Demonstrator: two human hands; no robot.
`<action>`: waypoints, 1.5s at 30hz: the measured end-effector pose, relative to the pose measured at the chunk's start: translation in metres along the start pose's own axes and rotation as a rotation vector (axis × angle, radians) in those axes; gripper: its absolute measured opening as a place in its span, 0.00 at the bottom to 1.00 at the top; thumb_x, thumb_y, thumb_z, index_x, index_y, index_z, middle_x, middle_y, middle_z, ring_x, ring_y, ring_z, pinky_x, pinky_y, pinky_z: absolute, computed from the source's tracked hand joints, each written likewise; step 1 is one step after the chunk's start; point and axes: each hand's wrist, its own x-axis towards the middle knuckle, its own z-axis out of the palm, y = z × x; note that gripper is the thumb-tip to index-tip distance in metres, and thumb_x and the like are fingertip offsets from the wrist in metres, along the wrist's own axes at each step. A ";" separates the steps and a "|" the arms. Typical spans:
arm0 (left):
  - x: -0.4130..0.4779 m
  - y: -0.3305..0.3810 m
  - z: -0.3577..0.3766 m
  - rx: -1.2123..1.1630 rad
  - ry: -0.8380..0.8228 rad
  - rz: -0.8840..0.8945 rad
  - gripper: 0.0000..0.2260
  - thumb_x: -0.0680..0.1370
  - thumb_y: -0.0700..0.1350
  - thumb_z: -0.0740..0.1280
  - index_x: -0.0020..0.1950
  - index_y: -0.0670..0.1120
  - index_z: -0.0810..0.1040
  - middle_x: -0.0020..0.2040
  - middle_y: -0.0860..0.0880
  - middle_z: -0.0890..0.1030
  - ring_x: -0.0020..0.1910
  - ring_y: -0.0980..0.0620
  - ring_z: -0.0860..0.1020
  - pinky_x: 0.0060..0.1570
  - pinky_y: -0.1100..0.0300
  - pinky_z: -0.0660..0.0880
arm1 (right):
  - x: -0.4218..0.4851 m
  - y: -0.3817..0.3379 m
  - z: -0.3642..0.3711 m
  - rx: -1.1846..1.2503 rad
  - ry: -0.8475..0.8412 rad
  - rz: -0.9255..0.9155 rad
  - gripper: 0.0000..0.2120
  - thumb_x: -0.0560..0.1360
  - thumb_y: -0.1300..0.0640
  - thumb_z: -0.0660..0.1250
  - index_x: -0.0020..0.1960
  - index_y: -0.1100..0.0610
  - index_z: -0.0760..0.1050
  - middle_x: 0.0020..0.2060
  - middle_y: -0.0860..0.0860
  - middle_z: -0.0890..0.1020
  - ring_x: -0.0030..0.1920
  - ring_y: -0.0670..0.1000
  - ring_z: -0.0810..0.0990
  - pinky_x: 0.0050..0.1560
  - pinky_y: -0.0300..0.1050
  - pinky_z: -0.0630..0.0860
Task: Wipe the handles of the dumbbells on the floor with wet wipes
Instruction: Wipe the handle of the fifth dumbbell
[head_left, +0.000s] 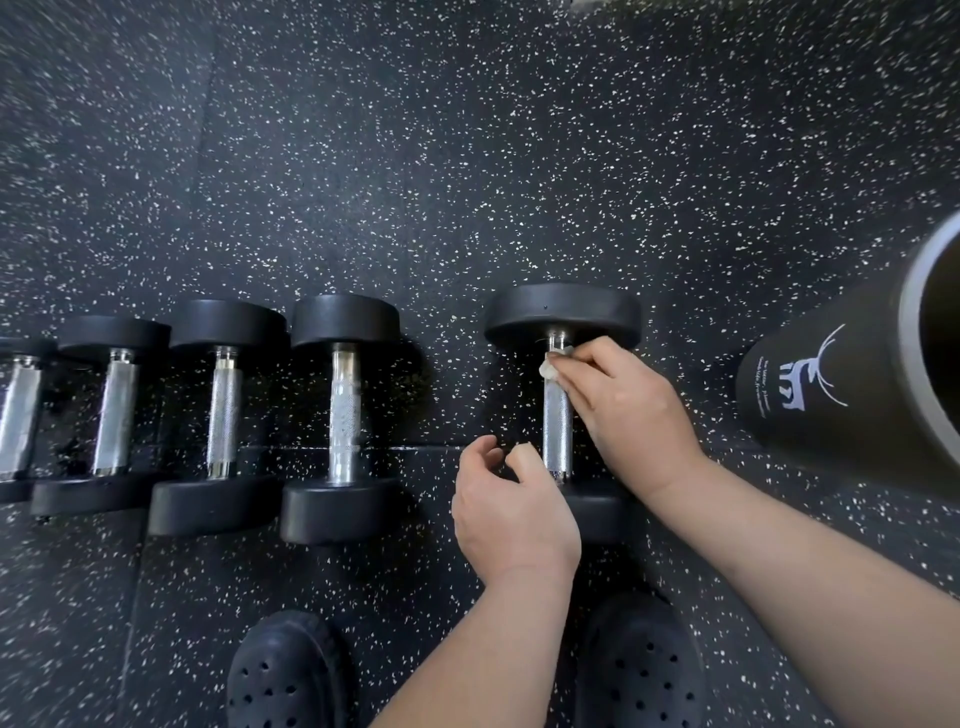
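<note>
- Wet wipe (549, 368): small crumpled wad, right of frame centre. It is pressed on the upper end of the knurled handle (557, 421) of the far-right dumbbell (563, 312), just below its upper head.
- R hand (628, 410): fingertips pinched on the wipe, clamping it to the steel. Forearm enters from lower right.
- L hand (511, 512): lower centre, just beside the handle's lower end. Fingers loosely curled, gripping nothing. Thumb is v. near the bar; contact can't tell.
- Other dumbbells (344, 410): four in a row across mid-left, handles parallel, on the speckled rubber floor (467, 156). Leftmost is cut by the frame edge.
- Handling, my read: wipe is light, limp and wet, so it bunches. It needs finger pressure wrapped round the bar, and the knurling prob. snags it.
- Dumbbell looks heavy and rigid, and the heads appear round, so it may roll if shoved sideways. No lift needed.
- Best hold, I'd say: L hand steadies the near head or bar end while the R hand strokes lengthwise, then twists for the underside. Smooth collars likely slick once wet.
- Also in view: black cylinder (831, 395) w/ white deer logo, right edge; black perforated clogs (285, 670), bottom.
</note>
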 end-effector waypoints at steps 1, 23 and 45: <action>0.000 0.000 0.000 0.005 0.000 0.001 0.15 0.80 0.53 0.61 0.66 0.57 0.78 0.55 0.59 0.82 0.58 0.50 0.78 0.64 0.47 0.74 | 0.000 -0.002 -0.001 0.026 0.012 0.033 0.09 0.82 0.57 0.72 0.60 0.56 0.84 0.51 0.49 0.81 0.47 0.54 0.82 0.44 0.53 0.83; 0.000 0.000 -0.001 -0.004 0.006 0.006 0.13 0.80 0.52 0.61 0.62 0.58 0.79 0.53 0.60 0.82 0.56 0.51 0.78 0.63 0.47 0.74 | 0.001 -0.017 -0.010 0.193 0.089 0.409 0.04 0.78 0.54 0.76 0.51 0.52 0.89 0.44 0.46 0.87 0.40 0.48 0.84 0.47 0.38 0.76; -0.002 0.001 -0.001 -0.021 -0.015 0.012 0.21 0.71 0.59 0.55 0.58 0.59 0.79 0.51 0.60 0.82 0.55 0.52 0.78 0.61 0.48 0.75 | 0.020 -0.007 0.011 1.424 -0.055 1.308 0.08 0.83 0.67 0.66 0.52 0.59 0.83 0.46 0.55 0.87 0.46 0.51 0.83 0.56 0.47 0.83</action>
